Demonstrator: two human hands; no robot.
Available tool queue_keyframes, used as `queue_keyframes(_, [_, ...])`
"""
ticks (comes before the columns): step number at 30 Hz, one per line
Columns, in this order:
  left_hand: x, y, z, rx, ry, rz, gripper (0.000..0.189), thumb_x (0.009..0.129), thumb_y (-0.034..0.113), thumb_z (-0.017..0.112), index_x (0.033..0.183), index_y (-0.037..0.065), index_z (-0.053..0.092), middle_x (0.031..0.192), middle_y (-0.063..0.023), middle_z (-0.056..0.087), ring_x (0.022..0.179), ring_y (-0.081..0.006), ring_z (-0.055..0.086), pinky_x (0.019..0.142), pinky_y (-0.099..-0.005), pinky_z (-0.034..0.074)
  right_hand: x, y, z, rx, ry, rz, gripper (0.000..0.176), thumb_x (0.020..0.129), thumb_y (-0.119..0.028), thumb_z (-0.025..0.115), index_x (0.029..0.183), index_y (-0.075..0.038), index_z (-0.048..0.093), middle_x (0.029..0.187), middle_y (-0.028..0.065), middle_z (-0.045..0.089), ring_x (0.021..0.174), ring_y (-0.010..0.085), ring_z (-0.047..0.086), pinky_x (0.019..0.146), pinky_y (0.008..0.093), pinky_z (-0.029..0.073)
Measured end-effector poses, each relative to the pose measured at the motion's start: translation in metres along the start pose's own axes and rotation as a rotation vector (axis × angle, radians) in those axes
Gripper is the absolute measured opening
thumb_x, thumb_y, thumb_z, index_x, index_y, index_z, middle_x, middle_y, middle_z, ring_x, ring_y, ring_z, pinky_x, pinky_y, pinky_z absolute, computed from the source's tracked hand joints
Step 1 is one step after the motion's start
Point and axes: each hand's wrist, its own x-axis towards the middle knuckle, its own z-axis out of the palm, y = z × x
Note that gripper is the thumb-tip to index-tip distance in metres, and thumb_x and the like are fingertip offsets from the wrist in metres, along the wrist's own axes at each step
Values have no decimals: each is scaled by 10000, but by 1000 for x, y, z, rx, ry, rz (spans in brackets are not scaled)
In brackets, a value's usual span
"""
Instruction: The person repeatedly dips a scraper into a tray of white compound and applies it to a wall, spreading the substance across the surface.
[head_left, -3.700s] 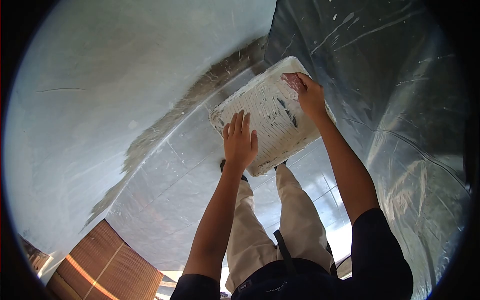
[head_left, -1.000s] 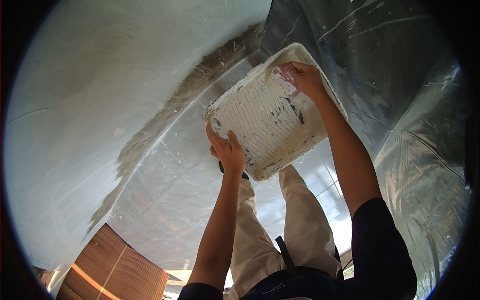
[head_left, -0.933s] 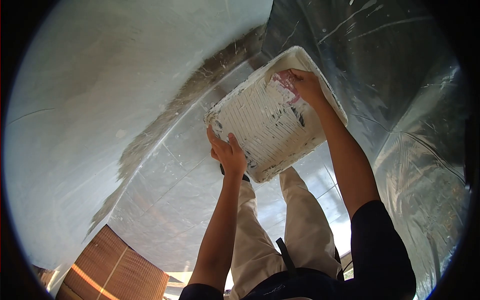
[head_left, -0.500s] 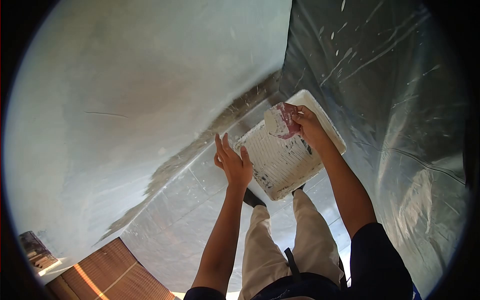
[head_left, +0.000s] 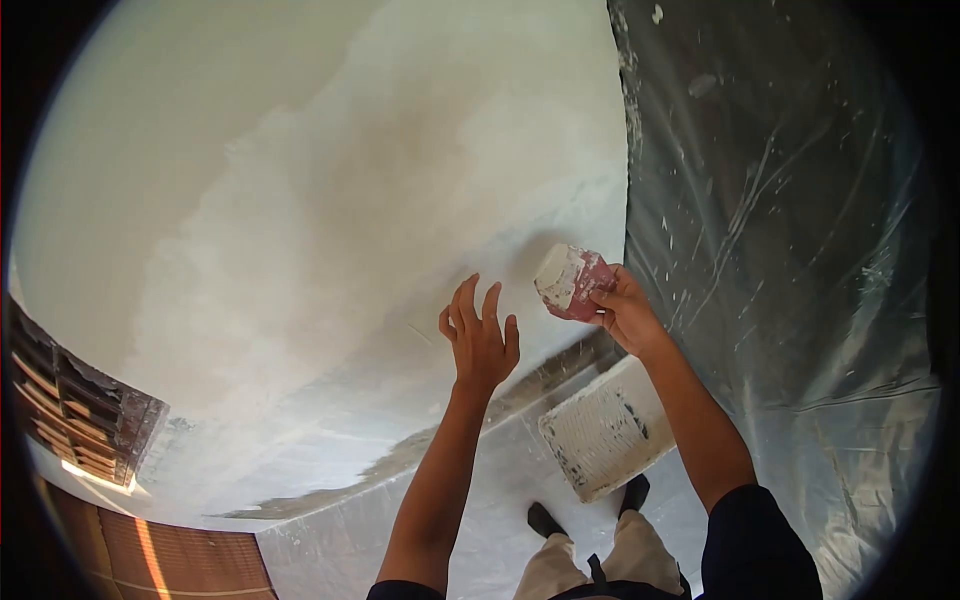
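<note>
Head | wall (head_left: 300,250) patchy white, brownish low edge | splattered sheet (head_left: 780,200) beside | tray (head_left: 590,437) on floor (head_left: 330,545) | right hand (head_left: 625,310) pinching red scraper (head_left: 575,285) | left hand (head_left: 480,342) spread

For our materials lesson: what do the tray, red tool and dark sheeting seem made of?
Tray: probably moulded plastic, dull; regular ribs suggest it.
Red tool: perhaps plastic, from its crisp edges; finish partly hidden by smears.
Dark sheeting: likely plastic film, glossy; creased, with bright reflections.
</note>
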Motion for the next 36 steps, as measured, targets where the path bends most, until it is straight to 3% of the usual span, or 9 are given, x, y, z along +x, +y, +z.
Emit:
queue_keyframes(3, [41, -8, -30, 60, 116, 89, 480, 892, 215, 567, 1332, 55, 459, 1421, -196, 368, 1293, -362, 358, 1008, -527, 236, 5, -36, 28, -23, -14, -73, 239, 971, 7, 468, 1204, -37, 444, 1256, 138, 553, 1136, 229, 602, 958, 429, 543])
queue_keyframes(9, [116, -24, -87, 179, 270, 245, 455, 845, 180, 595, 1279, 67, 514, 1358, -171, 432, 1258, -352, 390, 980, -505, 276, 12, -96, 81, -165, -76, -259, 307, 1003, -48, 447, 1306, -2, 476, 1231, 107, 602, 1109, 199, 609, 961, 379, 522])
queue_keyframes(19, [209, -41, -144, 349, 441, 456, 414, 812, 156, 607, 1219, 103, 550, 1311, -117, 469, 1247, -298, 409, 964, -484, 295, 32, -153, 139, -222, -91, -608, 330, 1005, -27, 434, 1317, 31, 524, 1225, 101, 628, 1129, 190, 604, 1008, 333, 467])
queue_keyframes(22, [230, -41, -155, 399, 461, 538, 385, 799, 146, 609, 1180, 112, 571, 1292, -96, 484, 1242, -277, 414, 964, -467, 302, 36, -166, 160, -372, -45, -833, 336, 997, -17, 438, 1317, 40, 524, 1208, 136, 644, 1102, 194, 619, 988, 324, 469])
queue_keyframes(24, [241, -41, -160, 408, 459, 566, 369, 798, 146, 606, 1165, 118, 579, 1286, -88, 489, 1241, -268, 417, 965, -462, 304, 34, -178, 174, -576, 103, -966, 360, 972, 14, 450, 1326, 37, 516, 1217, 207, 638, 1080, 259, 652, 970, 330, 474])
queue_keyframes(28, [258, -41, -157, 447, 487, 616, 336, 801, 156, 595, 1136, 137, 597, 1272, -75, 502, 1231, -255, 439, 967, -458, 305, 42, -199, 193, -690, 137, -1161, 417, 915, 71, 485, 1327, 27, 522, 1228, 262, 613, 1102, 359, 640, 967, 358, 487])
queue_keyframes(30, [264, -42, -152, 475, 487, 631, 332, 803, 164, 594, 1134, 146, 592, 1260, -70, 513, 1222, -252, 454, 966, -455, 306, 62, -201, 193, -790, 224, -1434, 477, 848, 119, 516, 1316, 30, 534, 1254, 265, 595, 1175, 407, 578, 993, 401, 482])
queue_keyframes(33, [268, -47, -146, 518, 500, 642, 320, 803, 183, 596, 1122, 162, 581, 1235, -62, 533, 1202, -249, 480, 965, -450, 306, 84, -208, 191, -938, 315, -1660, 502, 818, 119, 554, 1311, 26, 544, 1273, 263, 585, 1211, 389, 562, 1023, 439, 467])
queue_keyframes(36, [268, -50, -140, 531, 518, 653, 306, 801, 204, 600, 1104, 174, 568, 1216, -56, 547, 1190, -247, 495, 962, -445, 307, 103, -205, 192, -1142, 340, -1715, 496, 820, 76, 600, 1311, 29, 544, 1301, 255, 571, 1231, 388, 551, 1045, 463, 450])
